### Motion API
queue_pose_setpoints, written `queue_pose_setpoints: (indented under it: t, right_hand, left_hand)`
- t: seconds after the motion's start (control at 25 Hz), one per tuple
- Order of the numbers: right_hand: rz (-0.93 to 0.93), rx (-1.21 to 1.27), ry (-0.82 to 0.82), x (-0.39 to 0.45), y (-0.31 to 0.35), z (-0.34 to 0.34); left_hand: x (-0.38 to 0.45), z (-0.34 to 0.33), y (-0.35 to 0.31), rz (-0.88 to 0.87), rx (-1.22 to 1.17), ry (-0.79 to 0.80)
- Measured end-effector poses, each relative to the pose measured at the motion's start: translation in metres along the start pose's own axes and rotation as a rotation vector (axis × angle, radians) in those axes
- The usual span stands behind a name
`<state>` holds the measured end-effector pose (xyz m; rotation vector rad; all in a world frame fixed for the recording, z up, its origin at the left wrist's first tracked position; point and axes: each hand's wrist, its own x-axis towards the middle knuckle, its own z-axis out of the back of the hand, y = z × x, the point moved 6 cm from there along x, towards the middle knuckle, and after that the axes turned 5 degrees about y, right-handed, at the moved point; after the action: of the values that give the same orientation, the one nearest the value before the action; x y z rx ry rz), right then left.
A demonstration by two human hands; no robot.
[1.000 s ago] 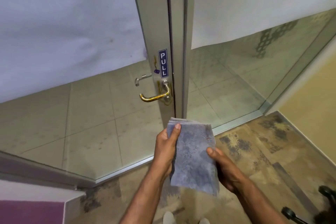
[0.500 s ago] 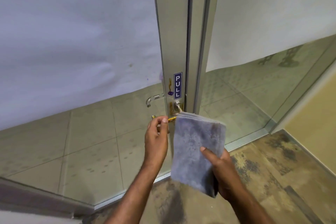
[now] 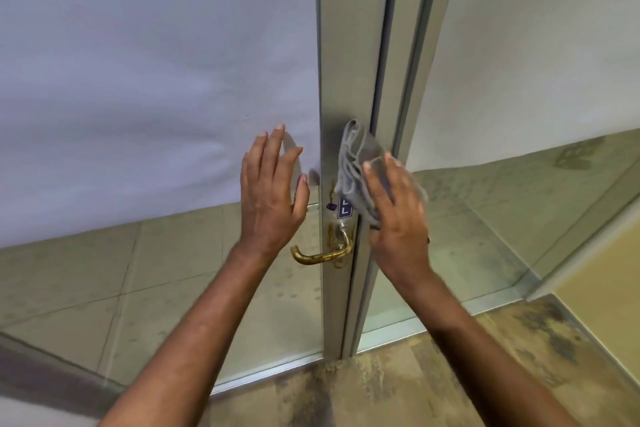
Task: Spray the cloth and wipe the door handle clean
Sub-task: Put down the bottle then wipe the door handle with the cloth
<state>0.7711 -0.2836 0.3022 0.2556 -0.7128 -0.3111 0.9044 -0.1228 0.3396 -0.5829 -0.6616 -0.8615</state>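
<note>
Head view: right hand presses a folded grey microfibre cloth flat against the grey metal door frame, fingers spread over it & gripping it vs the stile, just above the curved brass lever door handle. Cloth's upper corner sticks up free past the fingertips; its lower part is hidden under the palm. It covers most of the small blue sign, only two white "L"s readable. Left hand is loose, fingers splayed, holding nothing, raised in front of the frosted white film on the glass panel; can't tell if it touches the glass. Handle is bare, w/ open room below & to its left; its free tip ends just under the left wrist, not touching. Its base plate is blurred by glare. A second silvery lever behind the glass is nearly all hidden by the left hand. Mottled brown floor meets the door's bottom rail; both forearms are cut off by the lower edge.
</note>
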Motion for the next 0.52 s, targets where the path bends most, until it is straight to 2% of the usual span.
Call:
queue_pose_setpoints:
  t: [0.12, 0.2, 0.36, 0.52]
  right_hand:
    - [0.268, -0.348, 0.235, 0.021, 0.002, -0.051]
    - [0.356, -0.457, 0.247, 0.020, -0.010, -0.075]
    - [0.536, -0.496, 0.256, 0.007, -0.033, -0.104]
    - [0.706, -0.539, 0.435, -0.012, -0.064, -0.113]
  left_hand:
    - [0.017, -0.013, 0.010, -0.084, 0.156, -0.055]
    - [0.022, -0.022, 0.020, -0.109, 0.233, -0.085]
    - [0.023, -0.038, 0.034, -0.145, 0.352, -0.171]
    - [0.023, -0.047, 0.036, -0.171, 0.394, -0.234]
